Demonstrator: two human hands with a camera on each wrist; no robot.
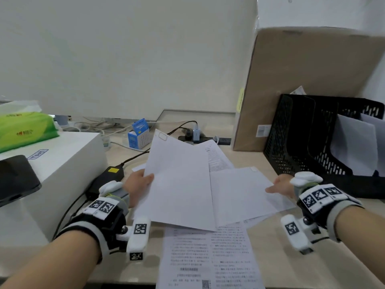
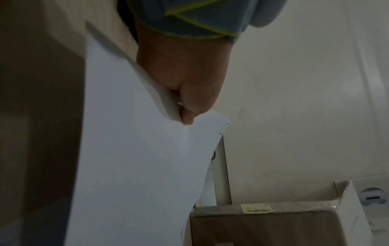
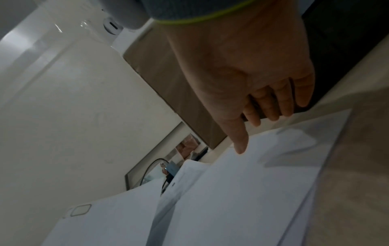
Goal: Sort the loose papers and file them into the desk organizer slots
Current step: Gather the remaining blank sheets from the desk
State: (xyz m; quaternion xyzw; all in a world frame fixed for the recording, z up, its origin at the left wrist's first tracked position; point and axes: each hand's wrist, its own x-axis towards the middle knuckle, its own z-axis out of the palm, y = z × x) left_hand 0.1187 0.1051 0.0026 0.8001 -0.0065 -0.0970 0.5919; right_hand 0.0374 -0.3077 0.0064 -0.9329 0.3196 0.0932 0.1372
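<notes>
Your left hand (image 1: 136,187) pinches a blank white paper-clipped sheet (image 1: 179,182) by its left edge, lifted and tilted above the loose printed papers (image 1: 208,255) on the beige table (image 1: 281,265). Your right hand (image 1: 280,186) hovers with fingers relaxed, holding nothing, over another white sheet (image 1: 239,195). The black mesh desk organizer (image 1: 295,138) stands far right, nearer that free hand; the sheet's long axis points away from you.

The right hand (image 3: 242,66) hangs over white sheets (image 3: 242,191) on the table (image 3: 353,166), fingers (image 3: 284,99) loosely extended, thumb tip at the top sheet (contact unclear). A brown box (image 3: 164,74) stands behind.
</notes>
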